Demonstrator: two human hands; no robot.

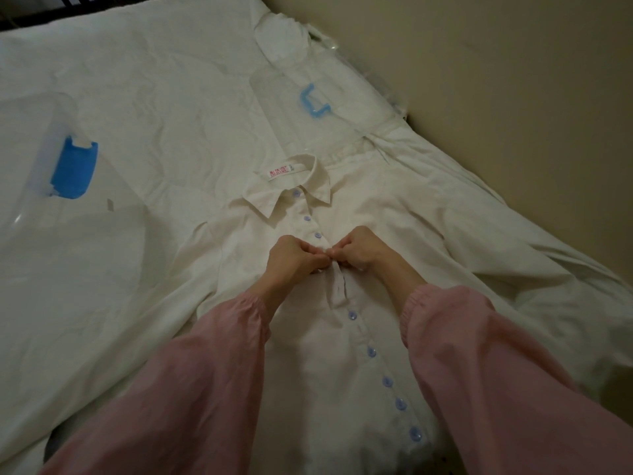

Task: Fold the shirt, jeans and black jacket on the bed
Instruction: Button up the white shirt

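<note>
Shirt (376, 217) flat on bed (154, 114), front up. Our left grip (294, 257) and right grip (356, 250) pinch the placket (339, 286), likely buttoning so folds hold.

A cream-white collared shirt (376, 234) lies face up on the white bed (154, 97), spread flat, its collar (291, 197) at the far end. A small label (278, 172) with red print shows inside the neck. Pale blue buttons (371, 352) run down the front placket. The top ones are fastened. At mid-chest the placket gapes open (339, 286), and just above that gap the left hand (294, 255) and right hand (356, 246) pinch its edges together.
</note>
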